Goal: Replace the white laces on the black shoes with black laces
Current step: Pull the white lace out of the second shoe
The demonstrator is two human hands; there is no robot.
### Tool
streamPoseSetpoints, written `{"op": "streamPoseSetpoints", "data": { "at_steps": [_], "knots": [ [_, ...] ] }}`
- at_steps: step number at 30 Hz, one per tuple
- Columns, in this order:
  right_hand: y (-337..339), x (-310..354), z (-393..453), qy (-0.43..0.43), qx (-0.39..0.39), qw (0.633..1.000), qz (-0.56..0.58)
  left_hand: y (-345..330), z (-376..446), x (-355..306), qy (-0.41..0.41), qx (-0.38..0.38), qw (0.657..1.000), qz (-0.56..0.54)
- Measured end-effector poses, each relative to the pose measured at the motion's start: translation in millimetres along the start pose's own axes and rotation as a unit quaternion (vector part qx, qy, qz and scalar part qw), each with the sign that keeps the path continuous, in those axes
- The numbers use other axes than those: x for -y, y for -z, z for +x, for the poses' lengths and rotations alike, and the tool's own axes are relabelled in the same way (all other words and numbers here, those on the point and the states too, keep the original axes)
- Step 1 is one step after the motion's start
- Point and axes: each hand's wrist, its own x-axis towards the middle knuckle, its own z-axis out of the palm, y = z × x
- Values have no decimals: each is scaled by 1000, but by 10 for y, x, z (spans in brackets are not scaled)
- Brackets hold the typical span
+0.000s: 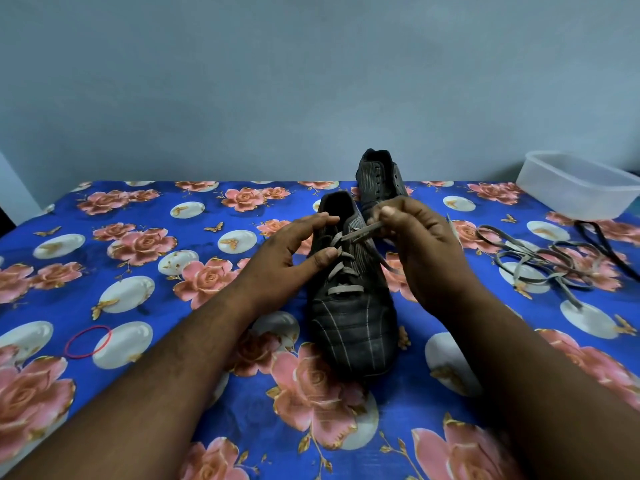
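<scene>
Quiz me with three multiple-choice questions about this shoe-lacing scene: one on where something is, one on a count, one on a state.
1. Where is the red rubber band?
A. left of the near shoe
B. inside the container
C. on the far shoe

2. How many shoes are there?
A. one
B. two
C. three

3. What is the right hand doing?
A. resting flat
B. pinching the pale lace
C. lifting the container

Answers: A, it lies on the cloth at left; B, near shoe and far shoe; B, fingers pinch the lace.
</scene>
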Motion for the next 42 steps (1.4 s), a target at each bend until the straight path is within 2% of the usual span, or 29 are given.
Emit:
{"op": "streamPoseSetpoints", "data": {
  "at_steps": [2,5,7,10,14,16,19,23,25,28,32,35,38,42],
  "knots": [
    [9,20,-11,-14,-9,1000,-13,-1,-1,5,0,1,1000,1],
    [8,-60,-17,-17,15,983,-181,-9,7,11,-8,-3,1000,10],
    [3,-82,-16,-9,18,974,-225,-10,7,9,-4,-1,1000,14],
    [19,-20,-14,10,-13,986,-165,-10,5,24,-4,-4,1000,10],
    [46,48,0,34,-107,993,-27,-5,-1,41,-9,-3,1000,4],
    [100,-18,31,49,-155,981,-110,-2,-2,28,-7,-1,1000,12],
    [141,-135,39,100,-157,910,-371,-3,3,23,-8,-6,1000,18],
    [34,-200,3,109,-53,887,-446,-4,3,18,-13,-6,1000,18],
    [11,-217,5,132,-34,869,-475,-7,2,2,-15,-5,1000,18],
    [28,-189,21,172,-49,881,-438,-15,-3,-21,-7,-2,1000,15],
    [76,-32,11,182,-185,921,-290,-13,-1,-18,-7,-11,1000,8],
    [146,-29,24,165,-259,911,-276,-11,-4,-12,-7,-12,1000,16],
    [172,-123,33,109,-240,885,-385,-13,-11,-2,-3,-12,1000,15],
    [59,-123,-12,99,-122,881,-447,-10,-9,-14,-2,-8,1000,13]
  ]
}}
